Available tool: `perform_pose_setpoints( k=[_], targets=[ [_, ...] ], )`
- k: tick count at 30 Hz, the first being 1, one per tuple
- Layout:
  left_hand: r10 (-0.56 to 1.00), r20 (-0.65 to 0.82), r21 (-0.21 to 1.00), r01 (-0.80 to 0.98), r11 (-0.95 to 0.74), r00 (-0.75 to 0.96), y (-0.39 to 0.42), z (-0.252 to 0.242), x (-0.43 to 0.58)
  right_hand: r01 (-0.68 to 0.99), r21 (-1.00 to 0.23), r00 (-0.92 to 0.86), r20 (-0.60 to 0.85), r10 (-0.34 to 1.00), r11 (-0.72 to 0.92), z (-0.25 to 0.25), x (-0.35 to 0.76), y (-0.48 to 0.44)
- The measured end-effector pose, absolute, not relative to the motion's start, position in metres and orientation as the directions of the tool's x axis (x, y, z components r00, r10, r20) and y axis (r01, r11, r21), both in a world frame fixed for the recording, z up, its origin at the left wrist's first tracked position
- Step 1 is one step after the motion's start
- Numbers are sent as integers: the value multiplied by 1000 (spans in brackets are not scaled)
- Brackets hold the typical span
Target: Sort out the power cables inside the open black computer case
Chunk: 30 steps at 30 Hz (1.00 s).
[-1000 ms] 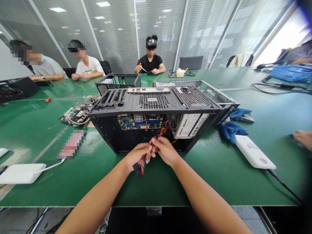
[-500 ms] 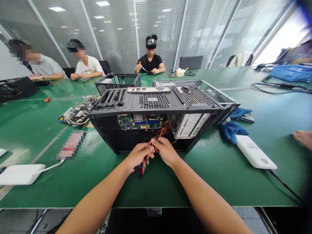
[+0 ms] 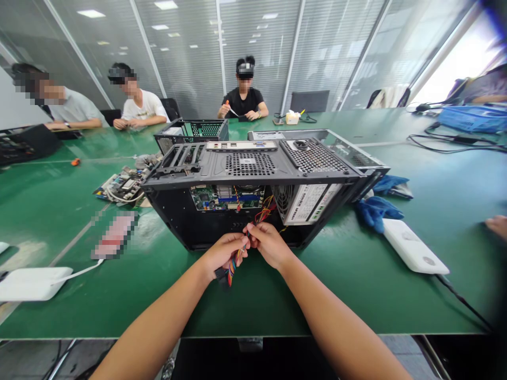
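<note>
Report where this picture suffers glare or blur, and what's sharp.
Head view: the bright white window at upper right is washed out; head view: pale glare marks the glossy green table at left, and dark blur shades the lower right edge; head view: the bare left hand and right hand look fairly sharp on the bundle of multicoloured cables.

A: Before you, on the table, stands the computer case.
B: And on your left?
A: There lies the phone, and behind it the loose circuit board.
B: Inside the case, the power supply sits toward your right side.
</note>
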<state>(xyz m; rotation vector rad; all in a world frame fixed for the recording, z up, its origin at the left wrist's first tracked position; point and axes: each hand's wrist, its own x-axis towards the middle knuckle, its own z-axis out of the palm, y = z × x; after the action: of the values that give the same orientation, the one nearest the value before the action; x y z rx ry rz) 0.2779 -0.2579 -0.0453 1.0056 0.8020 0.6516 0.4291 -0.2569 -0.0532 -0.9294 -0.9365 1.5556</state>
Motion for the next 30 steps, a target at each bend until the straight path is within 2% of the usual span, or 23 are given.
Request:
perform_pose_setpoints(
  k=[4,8,12,19,27,30],
  targets=[
    [840,-231,969,38,244,492,-260,-43,278,-285,-954,-59,-82,995,-96,-57,426,-257],
    [854,-206,978,109,175,477,-264,-38,278,-251,-965,-31,-75,997,-80,-57,426,-256],
    [835,-225,974,93,207,503,-263,-38,277,-283,-954,-59,-87,994,-100,-56,427,-256],
    [777,-299,928,-20,372,554,-258,-47,276,-364,-918,-155,-106,982,-157,-51,430,-257],
    [840,-223,975,118,190,495,-263,-38,277,-293,-949,-73,-95,993,-113,-57,426,-256],
    [846,-216,976,122,179,488,-264,-37,278,-288,-952,-59,-94,994,-107,-58,425,-256]
  ],
)
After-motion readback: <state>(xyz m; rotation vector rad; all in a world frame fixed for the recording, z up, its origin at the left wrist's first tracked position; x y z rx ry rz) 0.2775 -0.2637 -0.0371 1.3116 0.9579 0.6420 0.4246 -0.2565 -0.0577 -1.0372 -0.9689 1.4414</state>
